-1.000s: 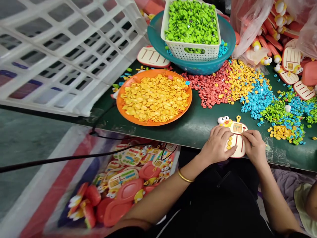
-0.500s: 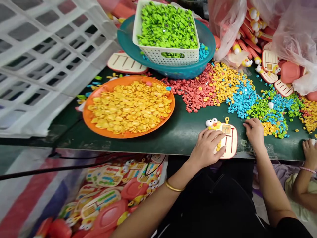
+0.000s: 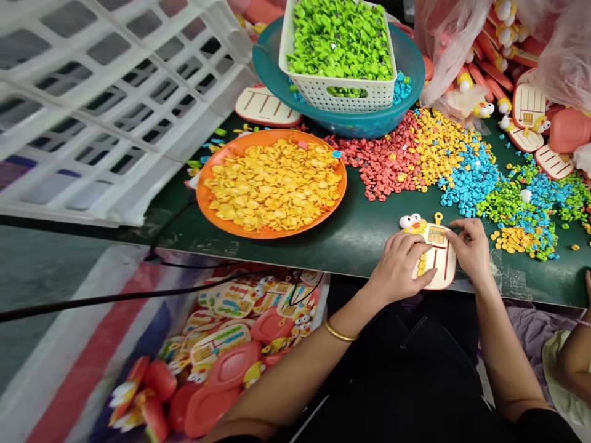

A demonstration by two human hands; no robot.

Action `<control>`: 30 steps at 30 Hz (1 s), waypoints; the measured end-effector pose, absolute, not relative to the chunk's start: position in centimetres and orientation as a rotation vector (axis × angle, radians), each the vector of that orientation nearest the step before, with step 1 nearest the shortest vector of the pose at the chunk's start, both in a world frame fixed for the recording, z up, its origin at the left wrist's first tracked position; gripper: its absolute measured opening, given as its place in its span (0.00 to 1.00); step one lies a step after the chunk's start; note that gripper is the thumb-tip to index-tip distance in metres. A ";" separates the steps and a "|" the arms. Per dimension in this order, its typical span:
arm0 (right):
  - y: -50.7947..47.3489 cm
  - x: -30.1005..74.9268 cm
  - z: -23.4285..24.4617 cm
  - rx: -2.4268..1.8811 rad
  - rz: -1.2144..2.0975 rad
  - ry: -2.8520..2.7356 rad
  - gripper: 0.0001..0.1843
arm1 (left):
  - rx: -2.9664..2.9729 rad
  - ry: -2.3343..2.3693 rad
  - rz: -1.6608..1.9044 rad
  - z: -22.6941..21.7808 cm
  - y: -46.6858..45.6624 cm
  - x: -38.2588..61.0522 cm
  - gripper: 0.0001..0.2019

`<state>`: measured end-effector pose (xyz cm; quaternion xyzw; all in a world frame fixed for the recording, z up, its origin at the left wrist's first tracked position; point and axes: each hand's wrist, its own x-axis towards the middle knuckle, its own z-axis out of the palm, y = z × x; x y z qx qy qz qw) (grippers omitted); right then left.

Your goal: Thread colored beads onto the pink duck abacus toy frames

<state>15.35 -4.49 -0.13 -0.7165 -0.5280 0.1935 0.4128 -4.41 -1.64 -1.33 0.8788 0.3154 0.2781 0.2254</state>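
A cream toy board (image 3: 441, 269) with red edging, slots and a bird head with bulging white eyes (image 3: 410, 221) lies at the table's front edge. My left hand (image 3: 398, 266) grips its left side, thumb over the lower face. Small yellow pieces (image 3: 422, 263) sit in the left slot beside those fingers; the other visible slots look bare. At the board's upper right is my right hand (image 3: 471, 249), its thumb and fingertips pinched together near the printed panel (image 3: 436, 235). Anything within that pinch is too small or hidden to make out.
An orange plate (image 3: 203, 200) of yellow pieces stands left. Behind are a teal basin (image 3: 268, 55) and a white basket (image 3: 295, 83) of green pieces. Loose red pieces (image 3: 388, 166) and blue pieces (image 3: 471, 184) lie rightward. A white crate (image 3: 138, 123) leans left; another person's arm (image 3: 575, 363) is at right.
My right hand has moved left from the table beside the loose pieces to the board's upper right edge. My left hand stays on the board. The camera view has shifted.
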 end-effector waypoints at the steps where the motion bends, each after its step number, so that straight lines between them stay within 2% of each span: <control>1: -4.7 15.2 -0.2 -1.791 0.469 -1.342 0.07 | 2.417 0.877 0.765 -1.3 -1.7 -4.4 0.19; 8: -7.2 14.4 0.1 -1.619 0.398 -1.732 0.14 | 2.397 0.911 0.738 -1.3 -1.6 -4.2 0.19; 13: -3.3 18.3 -0.2 -1.925 -0.005 -1.441 0.12 | 2.446 0.924 0.701 -0.6 -1.8 -3.7 0.25; 18: -1.6 20.4 -1.2 -2.050 -0.074 -1.647 0.15 | 2.486 0.722 0.767 -0.4 -2.1 -3.2 0.18; 22: -1.9 20.5 -1.9 -1.991 -0.060 -1.700 0.16 | 2.454 0.655 0.796 -1.1 -2.0 -3.4 0.17; 24: -1.7 21.0 -2.0 -1.973 -0.049 -1.695 0.16 | 2.436 0.671 0.789 -1.4 -1.9 -3.5 0.20; 27: -1.5 21.6 -1.4 -1.956 -0.057 -1.712 0.16 | 2.403 0.753 0.758 -1.7 -1.8 -3.5 0.30; 30: -2.5 20.7 -0.7 -1.881 -0.096 -1.703 0.15 | 2.368 0.787 0.744 -1.6 -1.7 -3.5 0.29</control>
